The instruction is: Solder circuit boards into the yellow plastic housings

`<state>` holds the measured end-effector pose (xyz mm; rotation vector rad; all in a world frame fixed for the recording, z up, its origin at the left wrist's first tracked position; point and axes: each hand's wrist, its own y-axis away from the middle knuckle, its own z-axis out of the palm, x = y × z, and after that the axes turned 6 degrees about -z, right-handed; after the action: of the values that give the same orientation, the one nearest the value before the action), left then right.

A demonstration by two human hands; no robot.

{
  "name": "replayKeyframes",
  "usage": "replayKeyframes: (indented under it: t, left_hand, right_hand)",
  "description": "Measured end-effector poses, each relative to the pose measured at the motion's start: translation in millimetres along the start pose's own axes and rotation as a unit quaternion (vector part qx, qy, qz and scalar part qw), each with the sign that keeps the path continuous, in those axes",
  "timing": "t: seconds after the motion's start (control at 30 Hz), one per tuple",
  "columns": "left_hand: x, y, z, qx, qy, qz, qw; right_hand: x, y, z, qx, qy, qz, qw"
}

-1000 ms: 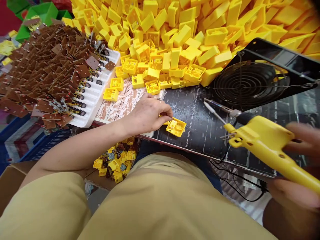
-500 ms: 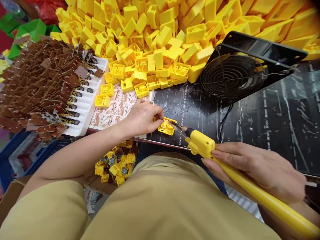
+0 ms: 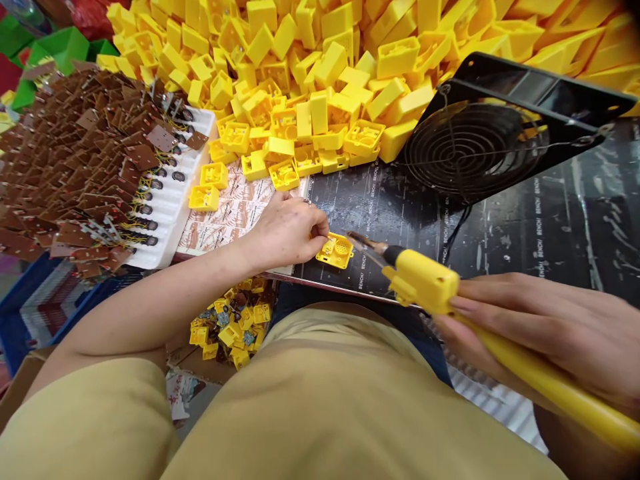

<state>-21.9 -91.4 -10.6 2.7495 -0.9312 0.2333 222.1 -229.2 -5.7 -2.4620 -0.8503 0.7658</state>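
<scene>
A small yellow plastic case (image 3: 336, 251) lies open side up on the black bench top. My left hand (image 3: 290, 230) is closed at its left edge, thumb and fingers pinching there; the fingertips partly hide that end. A round speaker-like grille shows in the case's right half. My right hand (image 3: 545, 333) grips a yellow soldering iron (image 3: 425, 280) with a long yellow handle. The iron's metal tip and a thin clear tube beside it point left, just right of the case and apart from it.
Loose yellow cases (image 3: 300, 120) are heaped along the back. A black fan (image 3: 475, 150) with a wire guard stands at right. Brown circuit boards (image 3: 90, 167) pile on a white foam tray (image 3: 170, 227) at left. More yellow parts (image 3: 235, 323) sit in a box below the bench edge.
My right hand has drawn the soldering iron back to the right, its tip leaving the case. My left hand stays at the case. The view has shifted slightly.
</scene>
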Motion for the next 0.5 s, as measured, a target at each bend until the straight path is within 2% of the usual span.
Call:
replayKeyframes:
  t: [0.13, 0.27, 0.4, 0.5]
  left_hand:
    - [2, -1, -2.6, -0.008, -0.015, -0.003, 1.000]
    - [6, 0, -5.4, -0.017, -0.045, -0.002, 0.999]
    - [2, 6, -3.9, 0.008, -0.060, 0.029, 0.998]
    - [-6, 10, 0.3, 0.030, -0.008, 0.041, 0.999]
  right_hand:
    - [4, 7, -3, 0.001, 0.000, 0.042, 0.999]
    - [7, 5, -2, 0.021, -0.010, 0.027, 0.999]
    - [11, 10, 3, 0.013, -0.023, 0.058, 0.998]
    - [13, 21, 6, 0.023, -0.018, 0.065, 0.997]
